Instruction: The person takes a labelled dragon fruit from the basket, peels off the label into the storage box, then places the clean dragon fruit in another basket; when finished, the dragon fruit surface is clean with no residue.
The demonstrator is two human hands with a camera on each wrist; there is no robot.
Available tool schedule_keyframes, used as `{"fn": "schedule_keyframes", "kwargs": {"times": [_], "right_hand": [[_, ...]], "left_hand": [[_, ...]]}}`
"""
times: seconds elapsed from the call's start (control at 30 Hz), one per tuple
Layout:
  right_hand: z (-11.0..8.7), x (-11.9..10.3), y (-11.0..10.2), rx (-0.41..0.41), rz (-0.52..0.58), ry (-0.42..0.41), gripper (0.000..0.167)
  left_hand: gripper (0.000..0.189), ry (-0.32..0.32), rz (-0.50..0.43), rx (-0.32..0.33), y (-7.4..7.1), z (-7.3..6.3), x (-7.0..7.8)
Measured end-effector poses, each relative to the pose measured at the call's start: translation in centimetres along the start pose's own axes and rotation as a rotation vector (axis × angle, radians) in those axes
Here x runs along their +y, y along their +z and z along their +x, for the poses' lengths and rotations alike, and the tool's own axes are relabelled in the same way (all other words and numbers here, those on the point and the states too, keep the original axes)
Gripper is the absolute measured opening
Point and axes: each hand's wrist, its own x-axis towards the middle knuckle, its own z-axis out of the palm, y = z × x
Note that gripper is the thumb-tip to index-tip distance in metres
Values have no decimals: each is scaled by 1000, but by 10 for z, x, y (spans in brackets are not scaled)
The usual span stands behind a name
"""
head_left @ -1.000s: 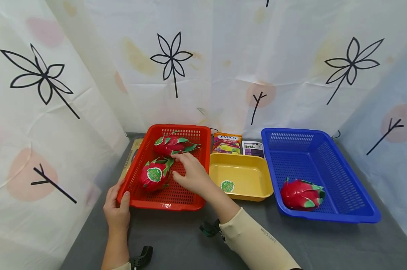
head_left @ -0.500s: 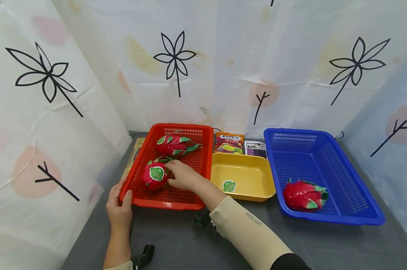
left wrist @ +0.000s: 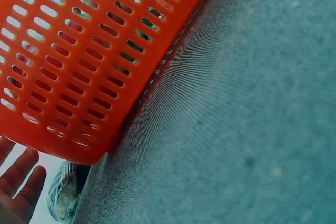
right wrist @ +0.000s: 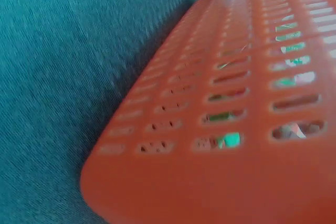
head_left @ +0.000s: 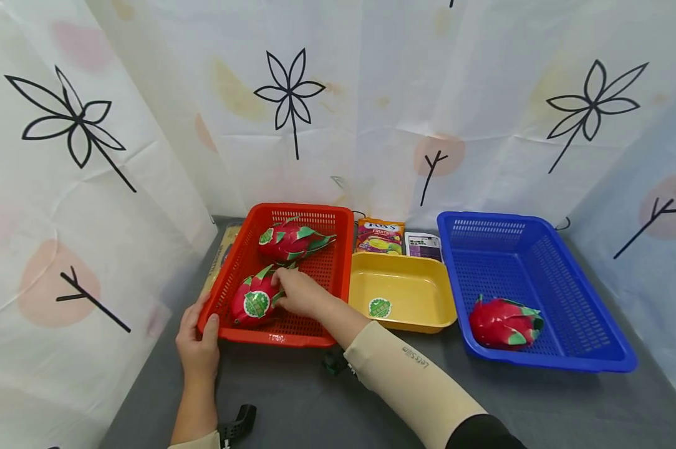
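Red basket (head_left: 279,338). Dragon fruit (head_left: 252,305): basket's near half. Second dragon fruit (head_left: 290,242): basket's far half. Right hand (head_left: 300,292): grip holding near fruit's leafy end. Left hand (head_left: 198,343): grip wide, touching basket's near-left corner.

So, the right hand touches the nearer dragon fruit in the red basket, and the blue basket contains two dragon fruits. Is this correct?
Not fully: the head view shows a single dragon fruit in the blue basket, not two. The right hand does touch the nearer dragon fruit in the red basket.
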Motion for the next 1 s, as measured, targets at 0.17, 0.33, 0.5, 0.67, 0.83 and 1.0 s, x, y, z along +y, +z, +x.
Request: {"fn": "schedule_keyframes", "kwargs": {"times": [0.17, 0.33, 0.5, 0.67, 0.83, 1.0], "right_hand": [[-3, -2, 0, 37, -34, -36, 10], [-8, -4, -3, 96, -35, -39, 11], [-18, -8, -13, 156, -28, -30, 11], [-35, -16, -34, 262, 71, -18, 7], [-62, -24, -53, 381, 247, 25, 7], [-96, -30, -67, 494, 363, 101, 5]], "left_hand": [[39, 17, -2, -8, 3, 1, 27], [39, 19, -10, -13, 4, 1, 25], [40, -2, 0, -7, 2, 1, 6], [41, -21, -17, -12, -1, 1, -8], [41, -23, -34, -9, 0, 1, -8], [40, -28, -55, 3, 2, -1, 6]]}}
